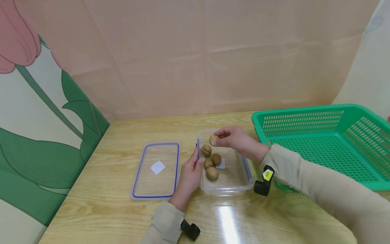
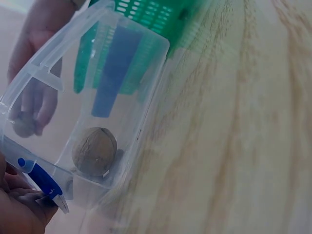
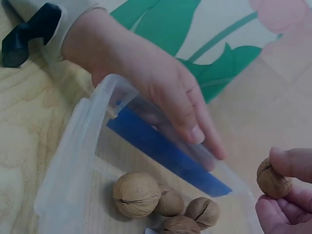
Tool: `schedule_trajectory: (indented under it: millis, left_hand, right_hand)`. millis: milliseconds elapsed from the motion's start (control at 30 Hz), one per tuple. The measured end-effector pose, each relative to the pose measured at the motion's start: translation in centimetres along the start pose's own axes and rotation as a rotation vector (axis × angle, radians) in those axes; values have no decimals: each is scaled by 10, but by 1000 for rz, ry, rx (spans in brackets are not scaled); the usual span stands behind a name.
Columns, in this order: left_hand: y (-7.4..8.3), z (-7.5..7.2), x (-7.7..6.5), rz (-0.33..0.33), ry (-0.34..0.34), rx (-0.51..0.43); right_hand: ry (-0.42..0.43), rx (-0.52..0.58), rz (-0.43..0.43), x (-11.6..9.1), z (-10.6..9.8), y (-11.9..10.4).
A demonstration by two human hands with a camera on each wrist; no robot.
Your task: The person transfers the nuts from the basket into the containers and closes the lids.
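My right hand [image 1: 240, 141] pinches a walnut [image 3: 274, 181] between thumb and fingers, over the far left part of a clear plastic box [image 1: 225, 190]. Against the box's left side rests my left hand [image 1: 191, 173], its fingers stretched along the outside of the wall in the right wrist view. Inside the box, several walnuts [image 1: 212, 173] lie in a loose row near the left wall, beside a white label [image 1: 221, 164]. Blue clip flaps [image 3: 168, 153] hang on the box's sides.
A clear lid [image 1: 156, 185] with a blue seal and a white paper square lies left of the box. To the right stands a large green basket [image 1: 310, 145], close to my right forearm. A pinkish cloth [image 1: 182, 67] hangs behind the wooden table [image 1: 100, 189].
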State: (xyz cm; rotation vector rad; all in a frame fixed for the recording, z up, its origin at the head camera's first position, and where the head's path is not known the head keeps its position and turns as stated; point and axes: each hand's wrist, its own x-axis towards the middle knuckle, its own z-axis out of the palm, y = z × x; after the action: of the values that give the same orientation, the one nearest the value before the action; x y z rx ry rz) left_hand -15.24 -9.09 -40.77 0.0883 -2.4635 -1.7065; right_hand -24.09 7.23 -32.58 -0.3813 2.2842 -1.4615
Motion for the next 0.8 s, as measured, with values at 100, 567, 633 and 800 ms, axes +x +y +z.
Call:
schedule_trajectory:
  millis: [100,567,633,800]
  left_hand:
    - [0,0,0,15,-3,-6]
    - [0,-1,0,8,-15,-4]
    - [0,-1,0,14,-14,-2]
    - [-1,0,0,6,-13,-5]
  right_hand:
    - [3,-30,7,4,6,1]
    - [29,-229,44,19,35,10]
    - [31,-246,49,21,37,11]
    - [34,-272,64,22,40,11]
